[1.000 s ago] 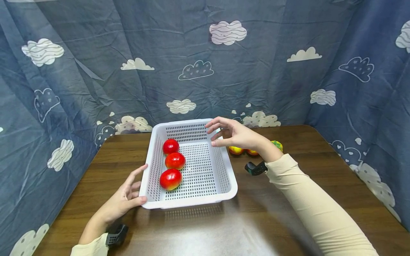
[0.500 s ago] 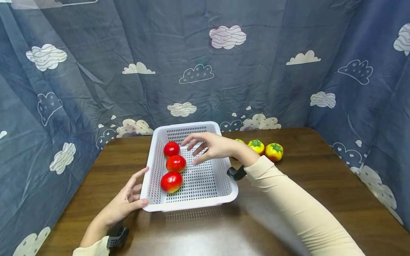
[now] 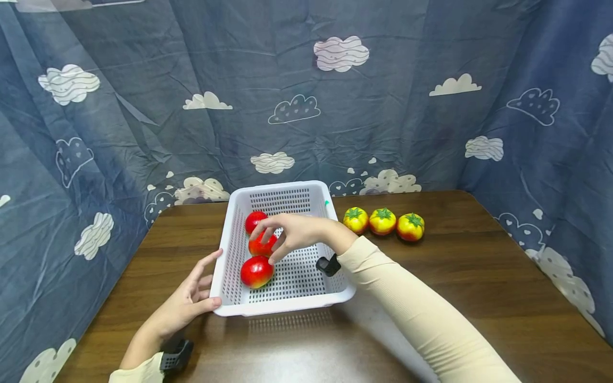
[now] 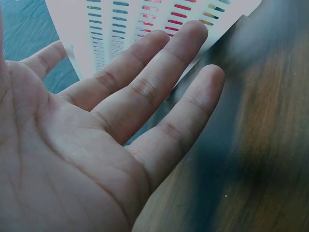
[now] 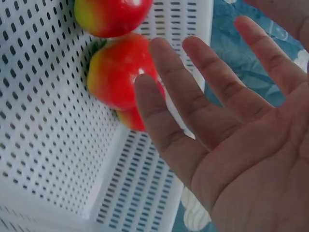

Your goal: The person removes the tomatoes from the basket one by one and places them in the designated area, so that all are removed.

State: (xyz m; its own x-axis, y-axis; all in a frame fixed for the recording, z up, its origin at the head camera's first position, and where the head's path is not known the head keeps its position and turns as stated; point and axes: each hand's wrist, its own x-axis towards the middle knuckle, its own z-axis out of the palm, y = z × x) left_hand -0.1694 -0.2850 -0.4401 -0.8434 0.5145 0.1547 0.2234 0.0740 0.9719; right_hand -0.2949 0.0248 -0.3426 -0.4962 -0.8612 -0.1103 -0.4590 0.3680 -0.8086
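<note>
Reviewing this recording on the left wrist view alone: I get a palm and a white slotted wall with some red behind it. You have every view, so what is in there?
Observer: The head view shows three red fruits lined up along the left side of a white basket.

Operator: Is anything reaching in from above?

Observer: Yes, the right hand is over the middle fruit; whether it touches it, I can't tell.

Operator: And what lies outside, away from my camera?

Observer: Three yellow-and-red fruits with green tops sit in a row on the table, to the right of the basket.
</note>
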